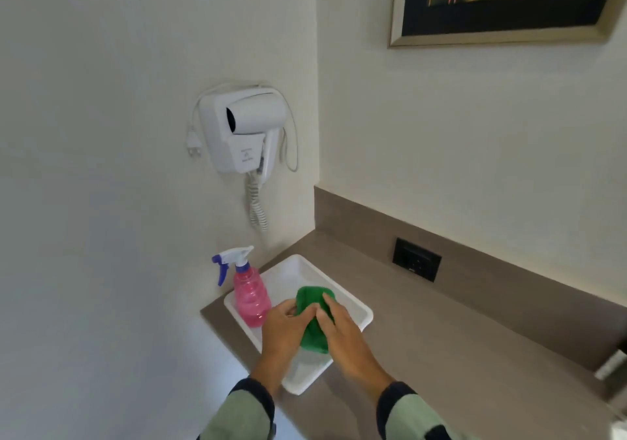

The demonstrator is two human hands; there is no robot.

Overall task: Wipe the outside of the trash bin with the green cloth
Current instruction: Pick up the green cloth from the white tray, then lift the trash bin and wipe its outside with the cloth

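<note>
my left hand (286, 326) and right hand (342, 331) both pinch the soft, limp green cloth (314, 317) over the shallow white plastic tray (356, 307), best gathered in a bunch, i judge.

The green cloth (310, 317) is bunched up into a loose, crumpled wad, bright green with soft folds and a rounded top edge. It sits over the white tray (359, 314), near the middle of the tray and closer to its right edge, just beside the pink spray bottle (251, 298) that stands at the tray's left edge. Both hands press against it from either side, so its lower middle part is hidden. The trash bin is not in view.
</note>
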